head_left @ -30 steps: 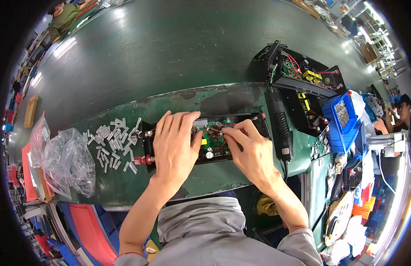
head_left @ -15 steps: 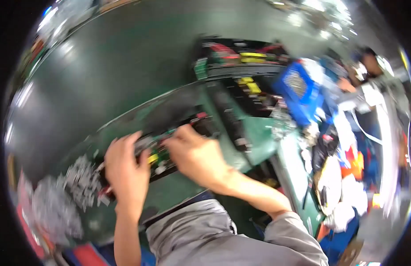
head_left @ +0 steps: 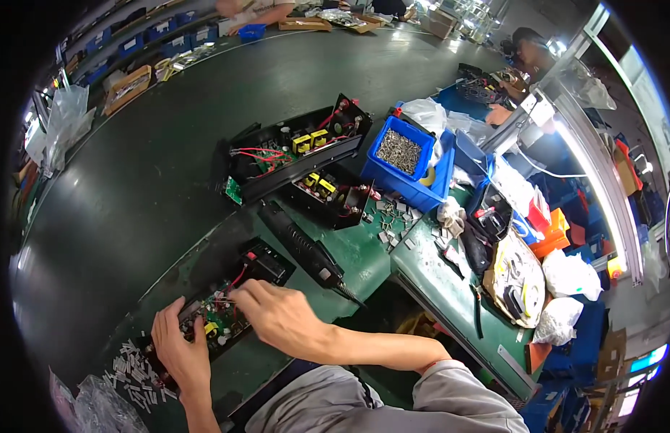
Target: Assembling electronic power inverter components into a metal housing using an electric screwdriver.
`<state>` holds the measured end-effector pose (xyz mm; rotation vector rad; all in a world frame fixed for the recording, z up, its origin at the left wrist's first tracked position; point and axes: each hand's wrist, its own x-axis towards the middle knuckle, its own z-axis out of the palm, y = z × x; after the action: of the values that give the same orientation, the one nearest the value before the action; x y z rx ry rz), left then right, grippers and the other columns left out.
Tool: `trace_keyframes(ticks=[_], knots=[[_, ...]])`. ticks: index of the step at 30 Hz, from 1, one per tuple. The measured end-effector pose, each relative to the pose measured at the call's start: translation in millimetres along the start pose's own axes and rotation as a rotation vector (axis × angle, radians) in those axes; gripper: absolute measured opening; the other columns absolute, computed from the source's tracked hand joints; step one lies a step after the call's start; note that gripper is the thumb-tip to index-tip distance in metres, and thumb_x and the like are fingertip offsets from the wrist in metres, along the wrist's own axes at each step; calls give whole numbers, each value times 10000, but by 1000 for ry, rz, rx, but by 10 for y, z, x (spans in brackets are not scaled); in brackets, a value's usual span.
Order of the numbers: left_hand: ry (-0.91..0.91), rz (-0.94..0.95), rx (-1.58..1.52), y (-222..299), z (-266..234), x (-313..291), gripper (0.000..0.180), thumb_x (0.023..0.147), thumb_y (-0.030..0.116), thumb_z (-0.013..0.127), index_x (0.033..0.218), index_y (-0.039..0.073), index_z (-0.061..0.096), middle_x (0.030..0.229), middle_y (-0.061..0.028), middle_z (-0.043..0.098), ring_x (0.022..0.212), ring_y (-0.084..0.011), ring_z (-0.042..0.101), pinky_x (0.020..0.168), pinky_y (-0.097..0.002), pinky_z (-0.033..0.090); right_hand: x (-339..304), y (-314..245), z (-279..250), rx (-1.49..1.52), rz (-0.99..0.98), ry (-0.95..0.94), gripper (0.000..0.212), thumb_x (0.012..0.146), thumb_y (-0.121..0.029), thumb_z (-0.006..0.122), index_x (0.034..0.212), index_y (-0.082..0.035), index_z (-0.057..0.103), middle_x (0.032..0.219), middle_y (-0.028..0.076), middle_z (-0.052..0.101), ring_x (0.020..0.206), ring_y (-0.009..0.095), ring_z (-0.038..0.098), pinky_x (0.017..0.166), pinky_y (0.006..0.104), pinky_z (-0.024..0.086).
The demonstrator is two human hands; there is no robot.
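Note:
On the green bench in front of me lies an open black electronics housing with a circuit board, red wires and a yellow part inside. My left hand grips its left portion, fingers over the far wall and thumb on the board side. Over the middle of the board, my right hand has its fingers pinched together beside the red wires; whatever lies between them is hidden. To the right of the housing rests a black electric screwdriver with its cord.
Two more open black housings, one behind and one nearer, stand farther back. A blue bin of screws is right of them. Small metal clips lie at the left. A lit lamp frame borders the right; a co-worker sits beyond.
The view has swung and sharpened, so the bench things appear farther left. Both hands stay at the same housing, the right one still pinched over the board.

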<state>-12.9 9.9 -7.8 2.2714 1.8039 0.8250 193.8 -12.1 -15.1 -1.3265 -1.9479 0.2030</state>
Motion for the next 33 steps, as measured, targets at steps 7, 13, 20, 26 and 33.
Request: trace_keyframes(ticks=[7,13,20,26,33], knots=[[46,4,32,-50,-6,-3,443,790,8,762,1210,53,626,1154,-138,642,1146,-363,579,1014,-445,441,1,729,-1322,-92,380,526,313,893,-53,700,1181,-42,580,796,92,628,714,176,647,663,333,520],[51,16,-49,25,53,52,434,781,45,771,1191,44,627,1140,-145,643,1149,-381,572,1043,-465,430,-304,2690,-2465,-494,693,592,476,894,-409,740,1112,6,655,826,172,715,720,279,696,677,425,536],[142,84,-86,-63,-28,23,431,719,45,800,1120,60,642,1071,-151,652,1066,-378,599,988,-485,451,-213,3325,-2412,-399,810,304,636,896,-535,637,637,46,656,523,171,572,531,259,594,550,471,446],[147,92,-104,-154,-17,-69,427,746,99,797,1140,64,635,1090,-136,662,1086,-370,601,1050,-490,443,-189,3256,-2471,-369,811,302,481,857,-340,663,618,73,602,522,128,538,506,218,527,516,461,384],[147,98,-121,-119,-57,-16,434,750,81,793,1152,55,632,1086,-137,658,1056,-343,610,1048,-481,449,78,3069,-3000,-484,476,289,408,856,-261,621,637,81,582,545,106,533,517,197,521,503,437,364]])
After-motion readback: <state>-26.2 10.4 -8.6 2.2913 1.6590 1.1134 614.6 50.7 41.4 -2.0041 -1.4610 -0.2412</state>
